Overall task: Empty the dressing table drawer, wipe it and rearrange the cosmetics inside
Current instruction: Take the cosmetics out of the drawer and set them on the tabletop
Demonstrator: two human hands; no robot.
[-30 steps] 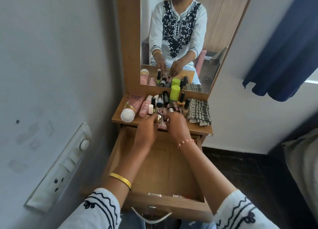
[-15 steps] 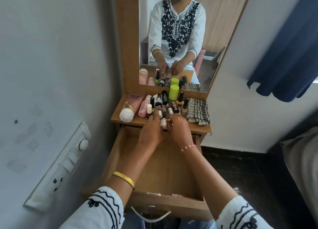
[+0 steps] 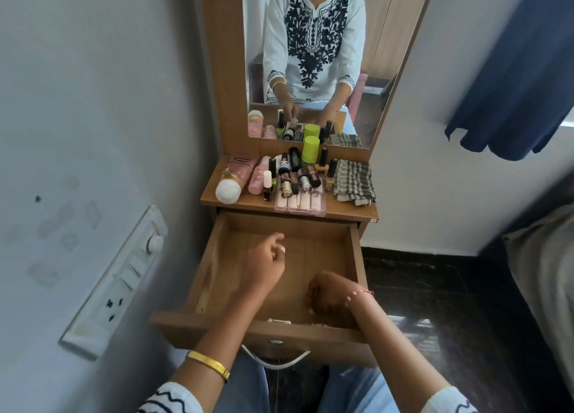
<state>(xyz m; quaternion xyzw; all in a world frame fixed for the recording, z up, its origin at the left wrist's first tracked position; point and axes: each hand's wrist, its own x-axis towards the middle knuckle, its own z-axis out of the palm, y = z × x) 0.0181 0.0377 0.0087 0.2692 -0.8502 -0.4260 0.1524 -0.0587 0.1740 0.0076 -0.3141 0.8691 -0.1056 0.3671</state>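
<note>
The left hand (image 3: 266, 258) hangs over the middle of the open drawer (image 3: 214, 263), fingers loosely curled and holding nothing. The right hand (image 3: 330, 296) is lower and nearer the person, down inside the drawer's near right corner, its fingers curled under; whether they hold anything cannot be told, since the palm side is hidden. Just under and beside the right hand, against the drawer's front wall, lie some small items (image 3: 279, 320), too hidden to name. Beyond both hands, past the drawer's far edge, the tabletop (image 3: 357, 213) carries the cosmetics (image 3: 292, 176) in a close crowd. Straight ahead of the left hand lies a pink case (image 3: 299, 203) at the table's front edge, with lipsticks lying across its far end. Further ahead of the left hand and off to its left lie a pink tube (image 3: 233, 176) with its white cap toward the person and a pink bottle (image 3: 259, 176) just beside it. Behind the case stand dark bottles and a green can (image 3: 310, 150), close to the mirror (image 3: 313, 55). Ahead of the right hand, at the table's right end, a folded checked cloth (image 3: 354, 181) lies just beside the bottles. To the left of the left hand, on the wall, is a switch panel (image 3: 115, 285). Below both wrists, the drawer's metal handle (image 3: 276, 358) curves from its front. A gold bangle (image 3: 208, 365) rings the left forearm, and a thin bracelet (image 3: 362, 294) the right wrist.
</note>
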